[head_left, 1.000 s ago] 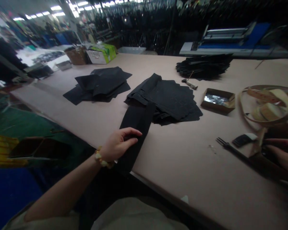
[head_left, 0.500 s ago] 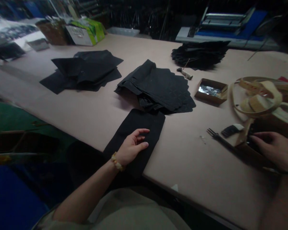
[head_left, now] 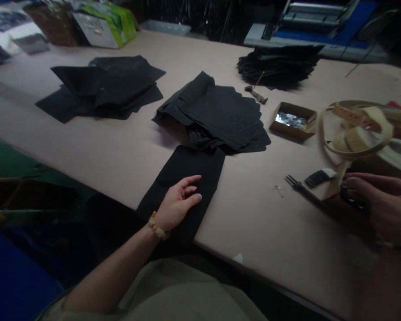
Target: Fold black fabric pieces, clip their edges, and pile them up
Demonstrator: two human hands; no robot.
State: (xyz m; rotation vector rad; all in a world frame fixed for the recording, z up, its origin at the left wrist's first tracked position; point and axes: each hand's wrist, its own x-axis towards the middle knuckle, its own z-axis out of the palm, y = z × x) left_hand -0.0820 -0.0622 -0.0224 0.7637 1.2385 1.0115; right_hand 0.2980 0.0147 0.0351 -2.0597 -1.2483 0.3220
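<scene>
A flat black sheet (head_left: 190,167), leather-like, lies at the table's near edge and hangs slightly over it. My left hand (head_left: 178,203) rests on this sheet with its fingers loosely curved and apart, gripping nothing. At the right, my right hand (head_left: 384,200) is over an open cardboard box, fingers closed around a small dark object (head_left: 352,200) with shiny spots; its kind is unclear. Beside that box lie a dark pronged tool (head_left: 304,191) and a small black-and-white piece (head_left: 319,177). Beyond the sheet is a fanned pile of black pieces (head_left: 220,113).
More black pieces lie in a pile (head_left: 110,89) at the left and a stack (head_left: 280,67) at the back. A small box of shiny metal bits (head_left: 292,121), a rolled tan strap (head_left: 357,133) and a small tool (head_left: 256,95) are on the table (head_left: 250,200).
My right hand has lifted slightly from inside the cardboard box, with the dark object now showing in its fingers. My left hand stays on the sheet. The whole view has shifted a little.
</scene>
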